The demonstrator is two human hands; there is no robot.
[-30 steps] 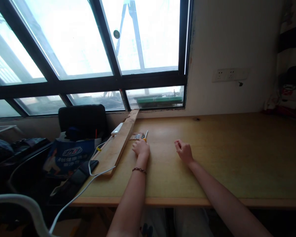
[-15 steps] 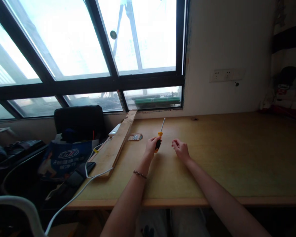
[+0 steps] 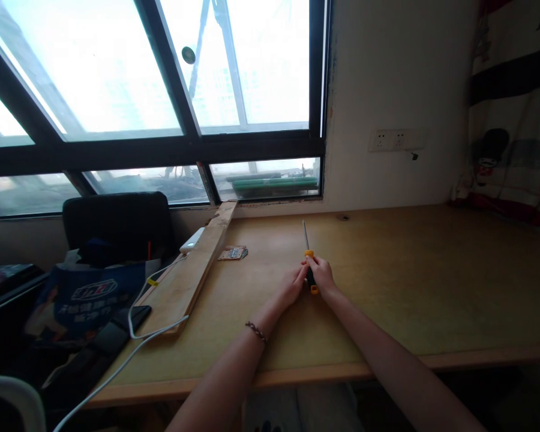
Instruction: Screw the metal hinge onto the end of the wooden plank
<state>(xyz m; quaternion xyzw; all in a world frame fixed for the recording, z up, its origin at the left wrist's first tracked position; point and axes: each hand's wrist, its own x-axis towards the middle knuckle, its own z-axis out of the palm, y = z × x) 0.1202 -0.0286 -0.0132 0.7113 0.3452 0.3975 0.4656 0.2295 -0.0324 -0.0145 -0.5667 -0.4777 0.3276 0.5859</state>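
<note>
A screwdriver [image 3: 309, 254] with a yellow-and-black handle and a thin metal shaft points away from me over the wooden table [image 3: 400, 288]. My right hand [image 3: 322, 276] is closed round the handle from the right. From the left, my left hand [image 3: 293, 284] presses its closed fingers against the same handle; the fingertips are partly hidden behind it. A braided bracelet [image 3: 256, 332] circles my left wrist. Left of the hands lies a small flat item with metal pieces on it [image 3: 234, 253], too small to make out.
A long wooden board [image 3: 191, 282] lies along the table's left side, with a white power strip [image 3: 192, 240] and a white cable [image 3: 162, 330] beside it. Further left are a black chair [image 3: 117, 222] and a blue bag [image 3: 94, 300]. Windows and a wall socket [image 3: 389, 140] are behind.
My right hand has moved onto the screwdriver's handle, where both hands now meet. The screwdriver has shifted right and its shaft now leans slightly left. The view has turned somewhat rightward.
</note>
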